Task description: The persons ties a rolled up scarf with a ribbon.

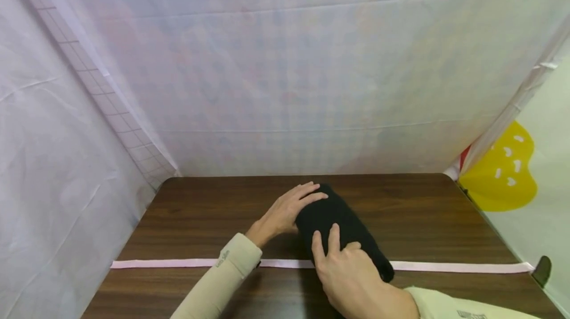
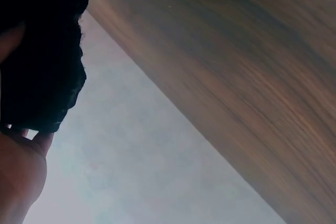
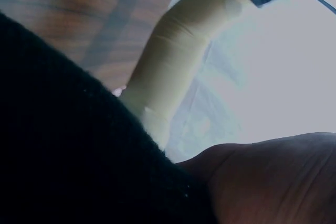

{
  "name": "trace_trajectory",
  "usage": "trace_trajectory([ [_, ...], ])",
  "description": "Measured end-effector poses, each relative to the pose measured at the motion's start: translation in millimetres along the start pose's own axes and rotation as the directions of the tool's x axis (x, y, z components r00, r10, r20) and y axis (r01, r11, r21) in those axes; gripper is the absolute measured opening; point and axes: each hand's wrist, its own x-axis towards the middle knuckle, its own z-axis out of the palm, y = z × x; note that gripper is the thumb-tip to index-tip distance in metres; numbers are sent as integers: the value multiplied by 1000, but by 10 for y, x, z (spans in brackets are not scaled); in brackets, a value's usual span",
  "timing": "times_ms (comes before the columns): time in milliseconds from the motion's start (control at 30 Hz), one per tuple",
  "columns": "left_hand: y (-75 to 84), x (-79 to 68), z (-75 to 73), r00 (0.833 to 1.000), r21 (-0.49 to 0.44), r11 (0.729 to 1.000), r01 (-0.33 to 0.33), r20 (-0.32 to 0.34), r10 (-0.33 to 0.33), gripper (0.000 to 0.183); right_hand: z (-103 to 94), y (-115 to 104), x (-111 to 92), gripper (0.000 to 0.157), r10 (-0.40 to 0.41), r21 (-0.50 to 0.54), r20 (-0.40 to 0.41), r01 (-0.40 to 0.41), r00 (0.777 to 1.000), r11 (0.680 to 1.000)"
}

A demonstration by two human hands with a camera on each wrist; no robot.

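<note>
A thick, folded black cloth (image 1: 338,225) with a soft, fuzzy surface slants over the brown table in the head view. My left hand (image 1: 285,210) grips its far left end, fingers laid over the top and the thumb out of sight there. In the left wrist view, layered edges of the cloth (image 2: 47,66) show, with fingertips (image 2: 44,139) at its end. My right hand (image 1: 352,277) holds the near side, two fingers spread along the upper face and another bent; its thumb is hidden. The cloth (image 3: 79,145) fills much of the right wrist view.
A pale pink tape strip (image 1: 454,267) crosses the dark wood table (image 1: 213,215) and passes beneath the cloth. White sheeting (image 1: 285,71) hangs behind and at the left. To the right is a yellow shape (image 1: 503,175) on a pale surface, with a dark green object (image 1: 542,270) by the table edge.
</note>
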Motion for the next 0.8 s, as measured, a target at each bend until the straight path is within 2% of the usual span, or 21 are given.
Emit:
trace_trajectory([
  [300, -104, -155, 47, 998, 36, 999, -30, 61, 28, 96, 265, -258, 75, 72, -15, -34, -76, 13, 997, 999],
  [500, -151, -230, 83, 995, 63, 997, -52, 84, 47, 92, 357, -354, 127, 76, -6, -13, -42, 5, 999, 1000],
  [800, -177, -266, 98, 982, 85, 996, -38, 187, 21, 97, 503, -458, 154, 74, -1, 43, -55, 4, 998, 999],
])
